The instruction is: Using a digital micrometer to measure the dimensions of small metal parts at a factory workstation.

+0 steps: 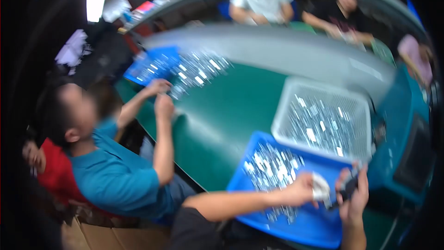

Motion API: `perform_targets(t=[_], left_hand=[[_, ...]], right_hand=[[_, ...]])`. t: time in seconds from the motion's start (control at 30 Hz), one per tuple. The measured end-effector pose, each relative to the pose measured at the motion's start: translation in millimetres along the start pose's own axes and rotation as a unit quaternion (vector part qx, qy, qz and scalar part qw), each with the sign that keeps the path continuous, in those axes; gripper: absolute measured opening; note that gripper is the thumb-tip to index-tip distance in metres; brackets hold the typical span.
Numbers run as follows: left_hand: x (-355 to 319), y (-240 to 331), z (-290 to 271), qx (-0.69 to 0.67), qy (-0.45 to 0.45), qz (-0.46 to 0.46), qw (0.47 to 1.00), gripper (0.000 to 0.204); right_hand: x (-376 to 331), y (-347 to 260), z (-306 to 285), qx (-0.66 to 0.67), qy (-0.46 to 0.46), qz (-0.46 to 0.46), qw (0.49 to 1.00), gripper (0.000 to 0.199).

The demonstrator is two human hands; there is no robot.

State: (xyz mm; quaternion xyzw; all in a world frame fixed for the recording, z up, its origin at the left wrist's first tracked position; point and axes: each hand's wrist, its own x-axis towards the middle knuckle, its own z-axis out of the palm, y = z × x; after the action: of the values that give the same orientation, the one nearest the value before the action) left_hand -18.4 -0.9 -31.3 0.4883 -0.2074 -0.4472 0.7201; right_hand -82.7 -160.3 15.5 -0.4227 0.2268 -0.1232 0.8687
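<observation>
Holding a small whitish part [320, 188] in our left hand [303, 190] over the shallow blue plastic tray [314, 224], lower right, for catching drops. Our right hand [352, 194] grips a small dark object [348, 188], steadied close beside it.

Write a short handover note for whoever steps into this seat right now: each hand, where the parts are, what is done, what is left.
Left hand: over the blue tray, pinching a small whitish part.
Right hand: beside it, closed on a small dark object; the blur hides what it is.
Parts: small shiny metal pieces lie loose in the blue tray; more fill the white mesh basket just behind it on the green table.
Nearby: a co-worker in a blue shirt on the left handles similar pieces by another blue tray.
Done: cannot tell from this view.
Left: many pieces in tray and basket.
</observation>
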Motion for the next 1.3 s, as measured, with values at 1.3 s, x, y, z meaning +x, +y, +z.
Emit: perform_targets(t=[1.3], left_hand=[[-7, 36, -4, 0.007, 0.050, -0.054, 0.997, 0.017]], right_hand=[[9, -12, 17, -0.012, -0.097, 0.012, 0.995, 0.041]])
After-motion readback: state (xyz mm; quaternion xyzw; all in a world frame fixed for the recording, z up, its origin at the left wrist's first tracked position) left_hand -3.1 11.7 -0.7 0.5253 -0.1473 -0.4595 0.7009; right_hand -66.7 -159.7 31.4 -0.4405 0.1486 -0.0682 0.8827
